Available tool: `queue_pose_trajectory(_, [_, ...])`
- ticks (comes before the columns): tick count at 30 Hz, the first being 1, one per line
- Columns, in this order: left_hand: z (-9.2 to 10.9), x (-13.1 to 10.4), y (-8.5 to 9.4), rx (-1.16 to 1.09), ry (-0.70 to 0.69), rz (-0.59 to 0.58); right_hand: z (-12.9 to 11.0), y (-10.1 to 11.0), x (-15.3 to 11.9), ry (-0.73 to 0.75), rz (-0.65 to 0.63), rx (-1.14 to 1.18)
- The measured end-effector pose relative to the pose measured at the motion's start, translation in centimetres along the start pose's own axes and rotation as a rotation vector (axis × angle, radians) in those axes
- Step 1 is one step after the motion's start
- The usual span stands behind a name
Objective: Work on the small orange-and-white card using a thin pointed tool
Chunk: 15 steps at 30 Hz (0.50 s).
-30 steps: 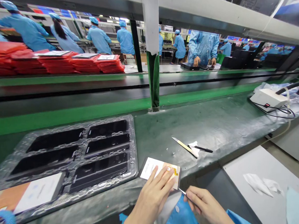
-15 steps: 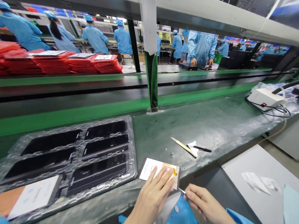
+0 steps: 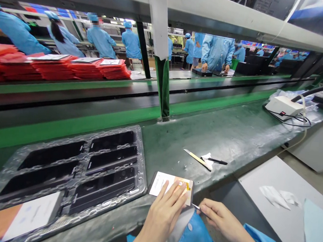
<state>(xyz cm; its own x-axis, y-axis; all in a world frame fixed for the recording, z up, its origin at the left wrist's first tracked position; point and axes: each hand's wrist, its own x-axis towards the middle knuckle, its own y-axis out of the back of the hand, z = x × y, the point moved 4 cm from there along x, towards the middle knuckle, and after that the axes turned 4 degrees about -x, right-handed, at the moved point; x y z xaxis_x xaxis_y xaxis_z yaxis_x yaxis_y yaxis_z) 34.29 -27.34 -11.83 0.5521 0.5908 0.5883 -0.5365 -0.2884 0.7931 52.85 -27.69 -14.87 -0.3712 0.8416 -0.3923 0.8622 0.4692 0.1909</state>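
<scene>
Head view: near the desk's (image 3: 232,133) front edge lies a thin display panel (image 3: 162,182), the left hand (image 3: 162,215) flat on it, fingers spread. The right hand (image 3: 221,221) pinches fine tweezers (image 3: 196,206) at the panel's right corner. It looks light, stiff and fragile, best gripped by its edges.

Red stacks (image 3: 54,67), green belt (image 3: 67,125)
</scene>
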Motion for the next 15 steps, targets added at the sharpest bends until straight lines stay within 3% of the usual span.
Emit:
queue_pose_trajectory(3, [0.0,0.1,0.1,0.003,-0.004,0.018,-0.4,0.1,-0.1,0.018,0.036,0.008])
queue_pose_trajectory(10, [-0.1,-0.1,-0.1,-0.031,0.013,0.028,-1.0,0.8,0.0,0.032,-0.044,-0.032])
queue_pose_trajectory(15, [0.0,0.0,-0.1,-0.011,0.004,0.006,-1.1,1.3,0.2,0.068,-0.019,-0.084])
